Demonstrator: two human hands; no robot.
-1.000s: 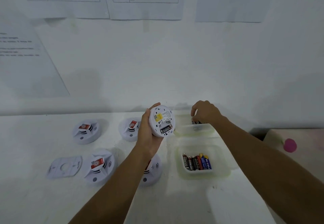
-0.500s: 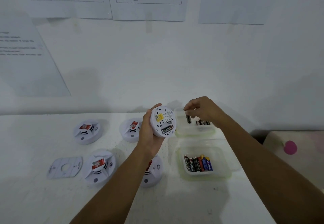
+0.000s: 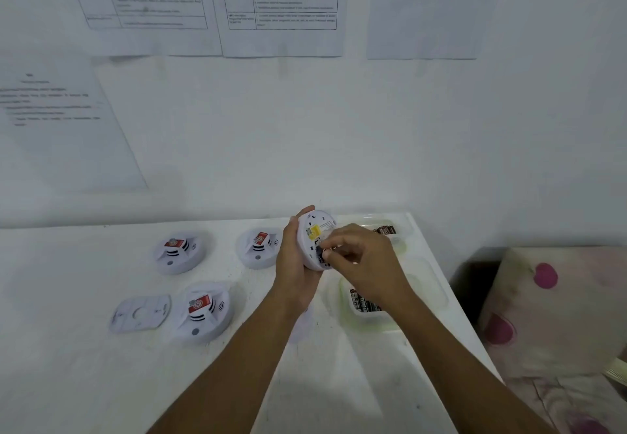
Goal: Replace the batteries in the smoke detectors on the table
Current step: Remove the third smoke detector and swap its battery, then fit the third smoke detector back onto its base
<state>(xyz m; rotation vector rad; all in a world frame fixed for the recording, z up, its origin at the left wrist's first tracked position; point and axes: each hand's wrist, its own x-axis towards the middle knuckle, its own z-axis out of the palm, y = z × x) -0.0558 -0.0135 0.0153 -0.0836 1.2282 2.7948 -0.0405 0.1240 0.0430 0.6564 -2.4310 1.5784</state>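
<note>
My left hand (image 3: 294,265) grips a white round smoke detector (image 3: 314,233) above the table, its back with a yellow label facing me. My right hand (image 3: 361,260) pinches a dark battery (image 3: 320,254) against the detector's battery slot. Three more detectors with red tags lie on the table: far left (image 3: 178,252), far middle (image 3: 258,247) and near left (image 3: 203,313). A loose white mounting plate (image 3: 140,313) lies beside the near one. Two clear tubs hold batteries: the far tub (image 3: 402,226) and the near tub (image 3: 437,292), which my right forearm partly hides.
The white table (image 3: 84,365) ends at its right edge next to a pink-dotted cloth surface (image 3: 556,315). A white wall with taped printed sheets (image 3: 281,6) stands just behind the table.
My right hand lifted a battery out of the far tub and brought it left to the detector's slot. The left hand kept holding the detector.
</note>
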